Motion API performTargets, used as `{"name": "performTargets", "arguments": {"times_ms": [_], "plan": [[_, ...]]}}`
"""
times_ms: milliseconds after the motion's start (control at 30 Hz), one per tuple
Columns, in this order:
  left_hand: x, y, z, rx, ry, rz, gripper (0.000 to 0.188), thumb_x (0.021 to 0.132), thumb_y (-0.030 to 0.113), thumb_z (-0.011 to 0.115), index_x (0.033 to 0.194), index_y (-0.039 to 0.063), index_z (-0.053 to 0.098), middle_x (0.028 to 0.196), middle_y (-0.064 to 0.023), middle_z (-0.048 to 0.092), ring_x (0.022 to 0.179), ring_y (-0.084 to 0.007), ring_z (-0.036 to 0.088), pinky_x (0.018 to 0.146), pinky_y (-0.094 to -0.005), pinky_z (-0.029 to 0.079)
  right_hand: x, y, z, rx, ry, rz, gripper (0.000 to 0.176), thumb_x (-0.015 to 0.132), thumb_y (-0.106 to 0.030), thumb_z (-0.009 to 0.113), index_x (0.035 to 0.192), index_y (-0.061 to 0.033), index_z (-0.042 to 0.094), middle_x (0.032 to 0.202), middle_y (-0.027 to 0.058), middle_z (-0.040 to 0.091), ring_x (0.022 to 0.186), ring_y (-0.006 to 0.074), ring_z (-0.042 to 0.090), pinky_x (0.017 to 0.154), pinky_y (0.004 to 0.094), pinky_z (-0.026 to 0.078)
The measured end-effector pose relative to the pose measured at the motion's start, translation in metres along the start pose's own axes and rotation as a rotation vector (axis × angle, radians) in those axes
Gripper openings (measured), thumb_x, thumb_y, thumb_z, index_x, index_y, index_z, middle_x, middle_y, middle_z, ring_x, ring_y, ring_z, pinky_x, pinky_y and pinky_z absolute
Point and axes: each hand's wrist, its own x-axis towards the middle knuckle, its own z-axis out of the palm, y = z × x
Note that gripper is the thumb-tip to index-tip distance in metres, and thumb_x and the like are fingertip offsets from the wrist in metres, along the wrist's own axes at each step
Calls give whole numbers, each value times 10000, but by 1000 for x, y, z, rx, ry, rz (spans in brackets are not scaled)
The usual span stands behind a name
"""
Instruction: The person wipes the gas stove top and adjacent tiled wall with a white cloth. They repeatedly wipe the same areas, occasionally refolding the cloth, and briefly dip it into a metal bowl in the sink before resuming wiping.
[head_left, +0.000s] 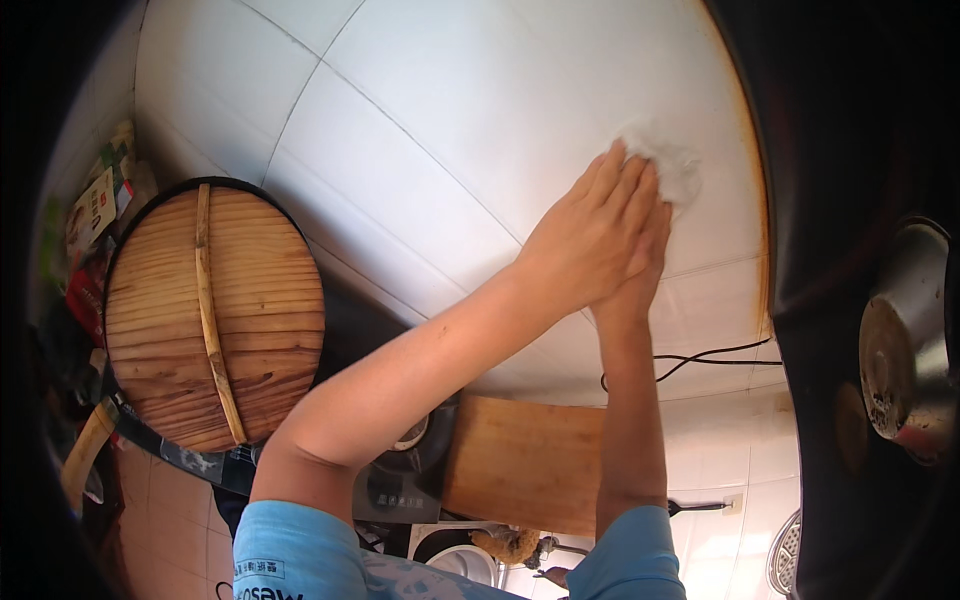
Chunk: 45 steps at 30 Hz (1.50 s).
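A crumpled white cloth (679, 161) is pressed flat against a white tiled wall (450, 97). My left hand (589, 225) lies across the top of my right hand (654, 244), its fingertips reaching the cloth's near edge. Most of the right hand is covered by the left; the part that shows is up against the lower side of the cloth. Both arms stretch up towards the wall, in light blue short sleeves.
At left, a wok carries a round wooden lid (255, 315). A wooden board (525, 461) stands beside a dark gas stove (397, 487). Black cable (697, 361) crosses the wall. At right, a dark range-hood-like panel (817, 225) has a metal bowl-shaped part (911, 337).
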Motion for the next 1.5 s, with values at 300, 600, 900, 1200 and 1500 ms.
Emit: {"name": "performTargets", "arguments": {"times_ms": [300, 600, 900, 1200, 1500], "plan": [[-15, -8, -11, 126, -91, 19, 537, 916, 306, 572, 1267, -101, 558, 1333, -237, 551, 1307, -436, 442, 1122, -462, 358, -5, -12, 15, -33, -51, 5, 587, 879, -238, 673, 1369, 7, 462, 1398, 191, 506, 1312, 401, 429, 1137, 526, 317], [46, -18, -20, 96, 96, 98, 452, 919, 202, 541, 1250, -105, 521, 1347, -218, 519, 1316, -409, 428, 1153, -443, 329, 53, -5, -3, 134, 83, 73, 658, 919, -295, 626, 1467, -12, 394, 1486, 170, 448, 1425, 338, 344, 1179, 488, 274], [-3, 36, 32, 6, -100, 129, 498, 917, 243, 556, 1302, -73, 545, 1392, -183, 523, 1373, -423, 388, 1152, -450, 330, -40, 46, 7, 0, -23, 266, 517, 1014, -264, 510, 1467, -50, 382, 1499, 112, 423, 1380, 260, 393, 1180, 425, 272], [-23, 69, 63, 101, -294, 344, 437, 931, 257, 560, 1314, 53, 608, 1473, -141, 490, 1414, -402, 349, 1180, -473, 282, -109, 42, 10, -151, -12, 362, 490, 1003, -249, 513, 1430, -32, 412, 1455, 126, 454, 1346, 277, 419, 1169, 427, 289], [21, 108, 61, 242, -522, 434, 531, 941, 285, 565, 1406, 33, 520, 1524, -116, 426, 1449, -357, 286, 1198, -432, 262, -104, 73, -6, -71, 41, 387, 463, 991, -234, 516, 1393, -15, 442, 1411, 140, 485, 1312, 294, 444, 1157, 428, 306]]}}
